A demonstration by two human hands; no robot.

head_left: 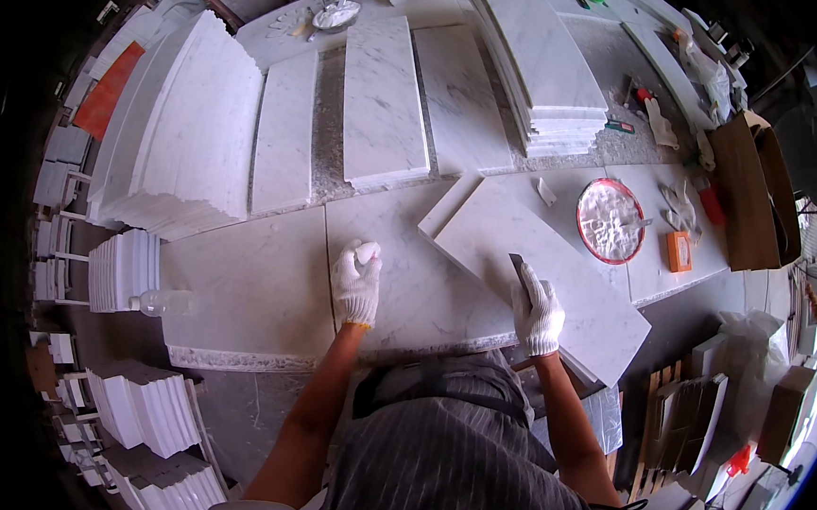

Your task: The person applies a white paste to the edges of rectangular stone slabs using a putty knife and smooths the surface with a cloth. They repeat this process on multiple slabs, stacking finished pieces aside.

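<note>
My left hand (357,289), in a white knit glove, is closed on a small white wad (367,252) above the front marble slab (248,266). Whether the wad is paper, cloth or paste, I cannot tell. In my right hand (538,320), also gloved, is a thin dark scraper blade (516,263) pointing up and away from me. That hand is over a pale marble tile (571,281), which lies askew on another tile and sticks out past the table's front edge. Right of the tile stands a red-rimmed bowl (611,222) of white paste with a tool in it.
Tall stacks of marble tiles stand at the back left (190,109) and back right (546,56), with single tiles (381,105) between. An orange box (679,251), a cardboard box (750,193) and a loose glove (660,124) are at the right. A clear bottle (161,303) lies left.
</note>
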